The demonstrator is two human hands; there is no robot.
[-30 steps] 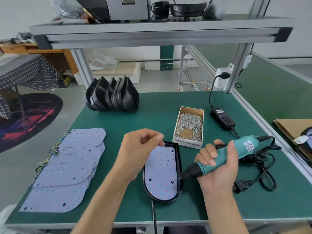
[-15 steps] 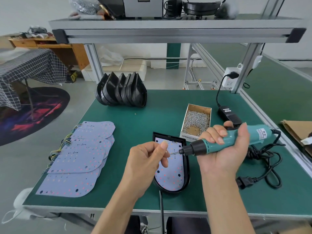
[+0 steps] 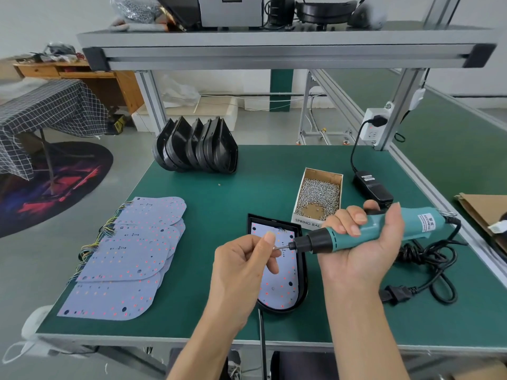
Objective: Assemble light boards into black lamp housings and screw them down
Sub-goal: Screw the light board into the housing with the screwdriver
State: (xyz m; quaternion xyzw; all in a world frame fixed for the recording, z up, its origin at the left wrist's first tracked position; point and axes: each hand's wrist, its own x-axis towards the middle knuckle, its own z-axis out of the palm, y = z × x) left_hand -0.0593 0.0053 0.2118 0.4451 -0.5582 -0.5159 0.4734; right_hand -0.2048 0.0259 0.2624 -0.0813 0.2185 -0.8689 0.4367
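A black lamp housing (image 3: 301, 281) lies flat on the green table (image 3: 247, 193) with a pale light board (image 3: 279, 286) seated inside it. My right hand (image 3: 359, 248) grips a teal electric screwdriver (image 3: 365, 234), held level above the housing with its bit pointing left. My left hand (image 3: 244, 270) pinches a small screw (image 3: 274, 247) between thumb and forefinger right at the bit's tip. A cardboard box of screws (image 3: 319, 197) stands just behind the housing. Loose light boards (image 3: 129, 256) are stacked at the left. Several empty black housings (image 3: 196, 146) stand on edge at the back.
The screwdriver's black cord and plug (image 3: 419, 281) coil on the table at the right. A black power adapter (image 3: 373, 186) lies beyond the screw box, wired to a socket (image 3: 374, 124) on the aluminium post. An overhead shelf (image 3: 274, 48) spans the bench.
My right hand lifted the screwdriver off the board's lower edge and turned it level. My left hand brought a screw to the bit tip. The camera view shifted left.
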